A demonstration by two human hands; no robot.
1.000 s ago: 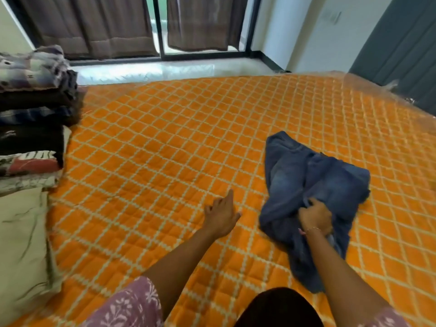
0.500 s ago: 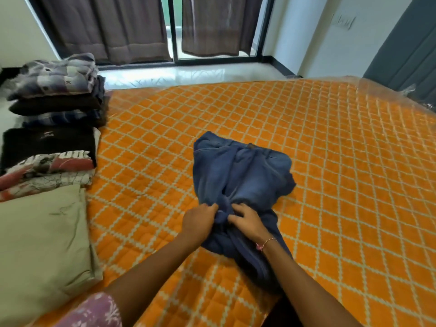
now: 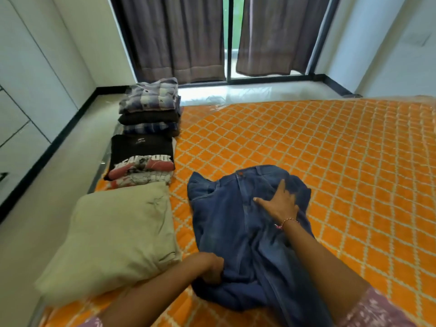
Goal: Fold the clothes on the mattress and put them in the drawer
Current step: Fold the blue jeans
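Since half a second ago, both hands have parted on the blue denim jeans point(image 3: 226, 223), which lie rumpled at lower centre on the orange quilted mattress point(image 3: 330, 161). Right hand point(image 3: 280, 204) presses flat, fingers spread; left hand point(image 3: 212, 270) grips the near hem. At left sit a soft beige pillow point(image 3: 118, 237) and folded shirt stacks point(image 3: 148, 128).

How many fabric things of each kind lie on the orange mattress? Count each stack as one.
Folded clothes stacks: 2, the far one and the near one
Pillows: 1
Unfolded jeans: 1
Total: 4
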